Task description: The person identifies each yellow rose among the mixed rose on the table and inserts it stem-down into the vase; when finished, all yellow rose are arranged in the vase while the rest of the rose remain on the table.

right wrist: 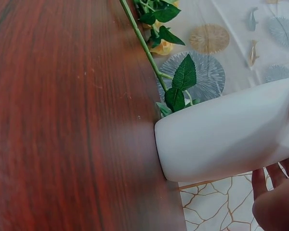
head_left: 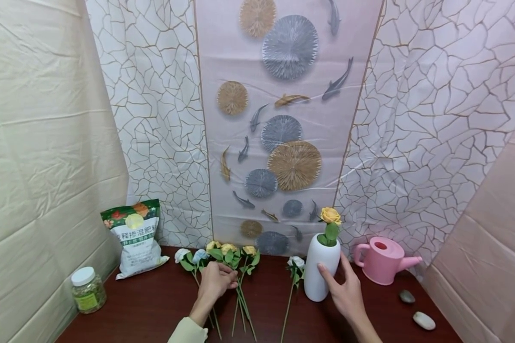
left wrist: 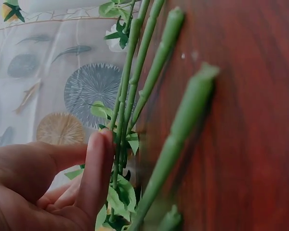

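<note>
A white vase (head_left: 319, 271) stands on the table with one yellow rose (head_left: 330, 216) in its mouth. My right hand (head_left: 347, 290) grips its right side, thumb at the front and fingers around the far side; the right wrist view shows the vase (right wrist: 226, 134) large. My left hand (head_left: 216, 283) is at the stems of several yellow roses (head_left: 229, 248); in the left wrist view, thumb and finger of the left hand (left wrist: 53, 183) pinch at one of the green stems (left wrist: 127, 91). White (head_left: 181, 255) and pale blue roses (head_left: 200, 256) lie just left of it.
Left of the vase lies a white rose (head_left: 296, 262). At the right are a pink watering can (head_left: 384, 262), a dark stone (head_left: 406, 296) and a pale stone (head_left: 424, 320). A fertilizer bag (head_left: 139, 240) and a white-lidded jar (head_left: 87, 291) stand at the left.
</note>
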A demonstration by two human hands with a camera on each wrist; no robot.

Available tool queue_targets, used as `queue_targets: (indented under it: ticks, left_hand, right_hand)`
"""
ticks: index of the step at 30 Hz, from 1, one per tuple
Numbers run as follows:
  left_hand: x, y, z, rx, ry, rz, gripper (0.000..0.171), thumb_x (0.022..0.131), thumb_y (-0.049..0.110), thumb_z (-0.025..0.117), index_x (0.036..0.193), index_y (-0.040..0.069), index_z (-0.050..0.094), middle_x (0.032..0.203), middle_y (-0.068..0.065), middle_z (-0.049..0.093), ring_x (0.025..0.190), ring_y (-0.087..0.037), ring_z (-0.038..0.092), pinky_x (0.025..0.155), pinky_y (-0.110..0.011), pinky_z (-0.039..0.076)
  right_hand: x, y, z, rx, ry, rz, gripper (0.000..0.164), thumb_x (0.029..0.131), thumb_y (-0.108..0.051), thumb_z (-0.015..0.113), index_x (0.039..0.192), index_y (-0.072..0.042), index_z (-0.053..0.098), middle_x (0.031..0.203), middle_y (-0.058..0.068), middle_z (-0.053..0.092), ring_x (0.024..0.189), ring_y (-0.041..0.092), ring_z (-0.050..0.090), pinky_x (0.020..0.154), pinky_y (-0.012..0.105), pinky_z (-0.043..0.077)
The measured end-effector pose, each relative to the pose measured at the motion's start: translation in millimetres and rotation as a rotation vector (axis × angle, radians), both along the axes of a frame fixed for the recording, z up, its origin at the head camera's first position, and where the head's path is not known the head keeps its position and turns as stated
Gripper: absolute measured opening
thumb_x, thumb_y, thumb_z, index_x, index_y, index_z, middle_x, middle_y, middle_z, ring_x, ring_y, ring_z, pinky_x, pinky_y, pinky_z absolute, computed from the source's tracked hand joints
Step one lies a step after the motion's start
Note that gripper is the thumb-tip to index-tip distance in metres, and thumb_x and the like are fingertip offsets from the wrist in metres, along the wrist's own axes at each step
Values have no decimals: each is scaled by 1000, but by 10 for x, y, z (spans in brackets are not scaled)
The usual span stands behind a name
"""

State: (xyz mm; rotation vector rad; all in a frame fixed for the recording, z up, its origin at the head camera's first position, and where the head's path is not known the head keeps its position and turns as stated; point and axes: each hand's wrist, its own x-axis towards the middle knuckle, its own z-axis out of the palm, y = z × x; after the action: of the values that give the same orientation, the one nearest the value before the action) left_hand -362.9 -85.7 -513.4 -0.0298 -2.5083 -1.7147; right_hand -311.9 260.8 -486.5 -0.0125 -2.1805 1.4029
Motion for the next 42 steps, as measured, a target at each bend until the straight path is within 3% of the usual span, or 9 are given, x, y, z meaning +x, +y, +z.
queue_targets:
  ticks: [6, 10, 13, 18, 23, 25, 35, 42]
  left_hand:
    - [-24, 29, 7, 12, -59, -44, 19, 87, 17, 80, 93, -1, 77, 66, -6, 74, 59, -23, 74, 59, -36, 63]
    - [-43, 29, 8, 30, -89, -54, 21, 85, 18, 82, 94, 0, 77, 68, -7, 75, 57, -21, 74, 61, -36, 63]
    - [-49, 24, 18, 42, -100, -60, 19, 85, 16, 82, 93, 0, 78, 68, -8, 75, 57, -21, 73, 60, -37, 63]
    - [-42, 18, 28, 48, -108, -65, 15, 84, 16, 82, 88, 2, 79, 66, -8, 74, 59, -23, 74, 60, -36, 63]
    - [-26, -3, 12, 67, -84, -94, 15, 86, 14, 80, 90, 0, 78, 69, -9, 75, 63, -24, 75, 63, -36, 63]
    - [-23, -18, 10, 96, -86, -110, 16, 86, 13, 79, 93, -1, 77, 72, -10, 76, 65, -24, 76, 65, -37, 64]
    - [-25, -25, 79, 260, -71, -238, 25, 91, 16, 75, 107, -2, 70, 92, -18, 77, 78, -29, 77, 73, -39, 64]
    - [22, 67, 212, 290, 37, -277, 31, 91, 25, 76, 111, 3, 71, 104, -22, 75, 91, -37, 75, 82, -46, 62]
  right_hand:
    - [-67, 68, -104, 11, -15, -19, 78, 90, -43, 75, 156, -33, 34, 154, 3, 48, 141, 17, 44, 114, 26, 38]
    - [-78, 68, -99, 7, -6, -9, 80, 90, -43, 75, 157, -30, 33, 155, 6, 46, 142, 20, 42, 116, 46, 38]
    - [-85, 62, -86, 2, -4, -7, 80, 89, -45, 75, 157, -31, 34, 155, 5, 46, 142, 19, 42, 117, 48, 37]
    - [-85, 52, -65, 4, 3, -10, 78, 89, -44, 76, 155, -36, 35, 153, 2, 49, 141, 14, 44, 116, 40, 38]
    - [-76, 50, -61, 5, -1, -16, 77, 89, -43, 76, 154, -39, 35, 151, -1, 51, 139, 11, 46, 106, 10, 35]
    - [-74, 48, -63, 7, -1, -15, 77, 89, -42, 76, 154, -38, 36, 151, -1, 51, 139, 12, 46, 102, 4, 32]
    - [-74, 50, -78, 16, 5, -9, 76, 90, -42, 76, 154, -36, 36, 151, 1, 51, 139, 15, 46, 107, 13, 36]
    - [-11, -5, -17, 2, 5, -4, 75, 90, -37, 76, 154, -33, 38, 150, 3, 52, 138, 14, 47, 102, 4, 32]
